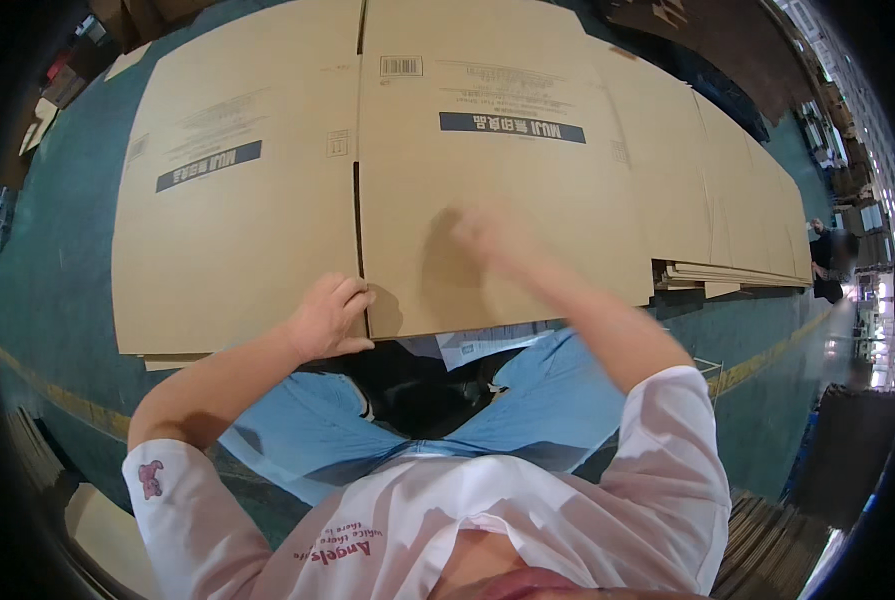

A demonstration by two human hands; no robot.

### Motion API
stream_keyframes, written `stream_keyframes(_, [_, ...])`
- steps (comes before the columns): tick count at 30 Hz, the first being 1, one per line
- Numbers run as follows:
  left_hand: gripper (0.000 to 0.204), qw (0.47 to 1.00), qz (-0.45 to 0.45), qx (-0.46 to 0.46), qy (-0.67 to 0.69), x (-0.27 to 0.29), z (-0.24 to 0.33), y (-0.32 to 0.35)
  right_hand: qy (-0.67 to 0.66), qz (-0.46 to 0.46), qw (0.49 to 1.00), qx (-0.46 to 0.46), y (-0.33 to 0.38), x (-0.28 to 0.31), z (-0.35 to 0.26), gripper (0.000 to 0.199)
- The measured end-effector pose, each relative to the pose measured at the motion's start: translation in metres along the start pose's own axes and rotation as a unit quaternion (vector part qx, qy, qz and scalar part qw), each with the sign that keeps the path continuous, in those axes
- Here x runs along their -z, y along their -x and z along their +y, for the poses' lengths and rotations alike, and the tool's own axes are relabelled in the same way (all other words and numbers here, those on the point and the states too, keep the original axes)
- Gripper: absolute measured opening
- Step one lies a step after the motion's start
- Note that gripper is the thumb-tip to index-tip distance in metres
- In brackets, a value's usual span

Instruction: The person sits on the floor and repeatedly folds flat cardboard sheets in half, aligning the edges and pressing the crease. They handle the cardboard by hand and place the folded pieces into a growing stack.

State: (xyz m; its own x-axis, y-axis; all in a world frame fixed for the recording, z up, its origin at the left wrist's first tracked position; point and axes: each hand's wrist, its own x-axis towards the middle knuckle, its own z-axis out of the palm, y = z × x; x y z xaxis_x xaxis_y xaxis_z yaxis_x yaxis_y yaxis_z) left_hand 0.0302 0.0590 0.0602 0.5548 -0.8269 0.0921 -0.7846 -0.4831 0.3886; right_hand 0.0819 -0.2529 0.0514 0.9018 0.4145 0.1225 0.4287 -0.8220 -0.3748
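Note:
A large flattened cardboard carton (267, 230) lies in front of me, tan with dark blue printed bars, a barcode and dark slots along its middle fold line. At its near edge, beside the front slot, my left hand (332, 315) grips the cardboard, fingers on top and thumb at the edge. Over the panel right of that slot is my right hand (487, 235), smeared by motion. Its shadow falls on the board just to the left. Whether those fingers hold anything cannot be made out.
More flat cardboard sheets (717, 272) show beneath the carton at the right. A printed paper sheet (482, 345) is partly under the near edge, above my lap. Stacked cardboard (777, 540) stands at the lower right. A yellow line (62, 390) crosses the green floor; a person (832, 260) is far right.

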Motion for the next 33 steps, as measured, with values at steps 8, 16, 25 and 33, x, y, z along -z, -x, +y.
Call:
stream_keyframes(8, [0.057,0.991,-0.019,-0.123,0.056,-0.015,-0.044,-0.013,-0.126,0.233,0.809,-0.524,0.006,0.1,0.461,0.041])
stream_keyframes(16, [0.041,0.987,-0.012,-0.132,0.088,-0.015,-0.041,-0.006,-0.349,0.17,0.728,-0.565,-0.061,0.13,0.392,0.064])
stream_keyframes(25, [0.026,0.981,0.056,-0.114,0.148,-0.04,-0.017,-0.033,0.154,0.119,0.819,-0.539,-0.058,0.119,0.402,0.072])
stream_keyframes(33, [0.023,0.984,0.033,-0.132,0.113,-0.033,-0.024,-0.037,-0.391,0.25,0.674,-0.575,-0.1,0.14,0.415,0.054])
